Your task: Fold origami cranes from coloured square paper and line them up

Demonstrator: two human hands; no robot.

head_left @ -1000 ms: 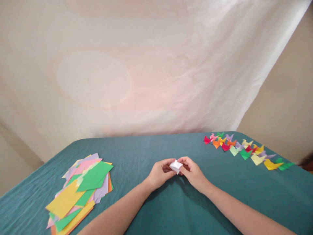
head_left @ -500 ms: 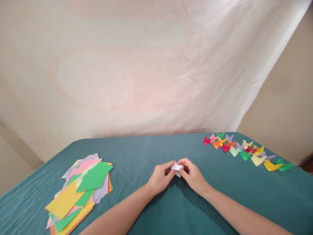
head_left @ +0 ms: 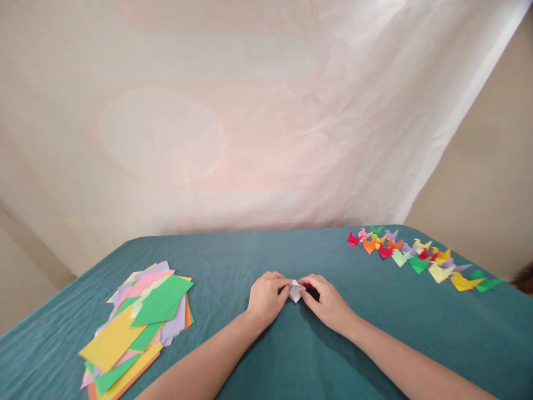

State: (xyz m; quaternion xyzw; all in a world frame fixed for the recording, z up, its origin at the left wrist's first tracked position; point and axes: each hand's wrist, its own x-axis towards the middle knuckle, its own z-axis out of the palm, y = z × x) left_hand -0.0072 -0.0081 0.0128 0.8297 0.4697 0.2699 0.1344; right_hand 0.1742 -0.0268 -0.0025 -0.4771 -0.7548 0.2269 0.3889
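Note:
A small folded piece of white paper (head_left: 296,291), roughly diamond-shaped, is held between my two hands at the middle of the table. My left hand (head_left: 268,297) pinches its left side between thumb and fingers. On the opposite side, my right hand (head_left: 327,301) grips the paper's right edge with thumb and forefinger. Its inner folds are too small to make out.
A loose pile of coloured paper sheets (head_left: 137,328) lies on the left of the green-covered table (head_left: 233,261). Several folded paper birds (head_left: 418,263) stand in slanting rows at the right. Behind the table hangs a pale cloth (head_left: 266,122).
The white paper has turned and come slightly left, now showing a flatter diamond face. My left hand has shifted a little left, and the fingers of both hands have changed their hold.

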